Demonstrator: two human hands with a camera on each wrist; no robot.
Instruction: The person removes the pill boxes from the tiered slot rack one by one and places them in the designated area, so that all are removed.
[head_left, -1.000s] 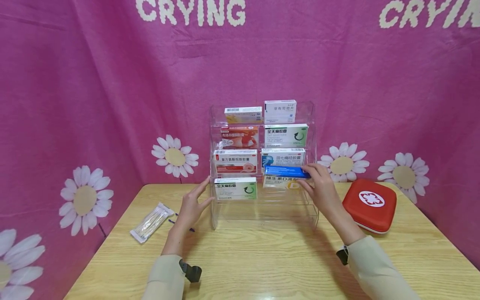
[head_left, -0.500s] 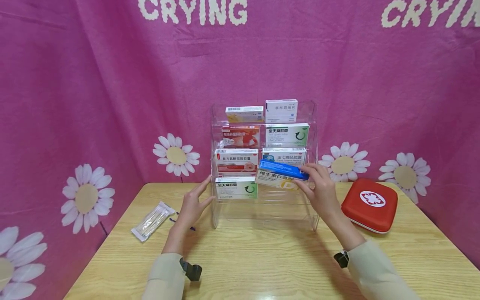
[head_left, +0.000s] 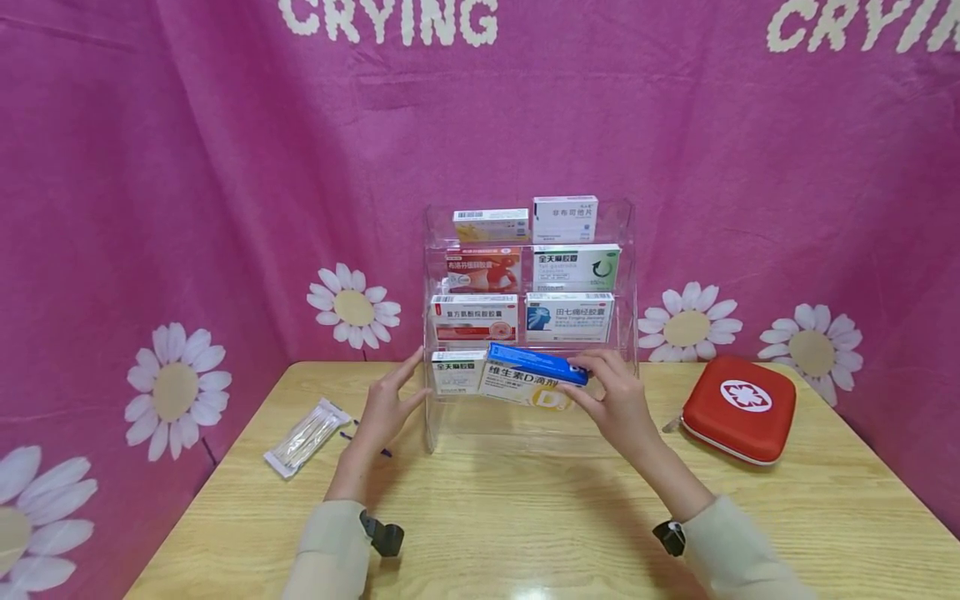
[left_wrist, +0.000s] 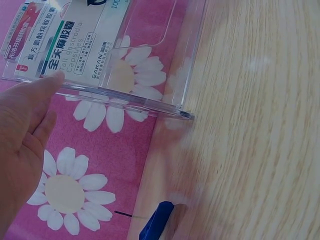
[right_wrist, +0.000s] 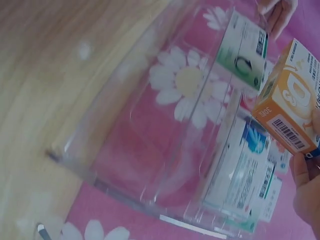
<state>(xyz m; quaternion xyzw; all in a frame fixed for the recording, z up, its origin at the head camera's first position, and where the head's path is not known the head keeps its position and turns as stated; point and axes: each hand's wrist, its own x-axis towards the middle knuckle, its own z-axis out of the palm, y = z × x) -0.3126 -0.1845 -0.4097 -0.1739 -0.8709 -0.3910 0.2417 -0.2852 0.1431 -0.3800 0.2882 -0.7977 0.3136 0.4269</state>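
Observation:
My right hand (head_left: 619,402) pinches the right end of a vitamin D drops box (head_left: 521,379), blue on top with a white and yellow front. The box is tilted, its right end lower, in front of the clear acrylic display rack (head_left: 480,427). It covers part of a green-and-white capsule box (head_left: 456,373) in the lower left of the rack. In the right wrist view the drops box (right_wrist: 287,102) shows its orange end and barcode. My left hand (head_left: 386,408) rests with extended fingers against the rack's left side, beside the capsule box (left_wrist: 82,47) in the left wrist view.
Several medicine boxes stand in the upper tiers, among them a red one (head_left: 483,271) and a blue-white one (head_left: 568,318). A red zip case (head_left: 738,412) lies right of the rack. A cotton swab packet (head_left: 307,437) and a dark blue pen-like item (head_left: 385,452) lie left.
My right hand has drawn the vitamin D box out of the rack's lower right spot and moved it left and slightly down, tilting it. My left hand stays at the rack's side.

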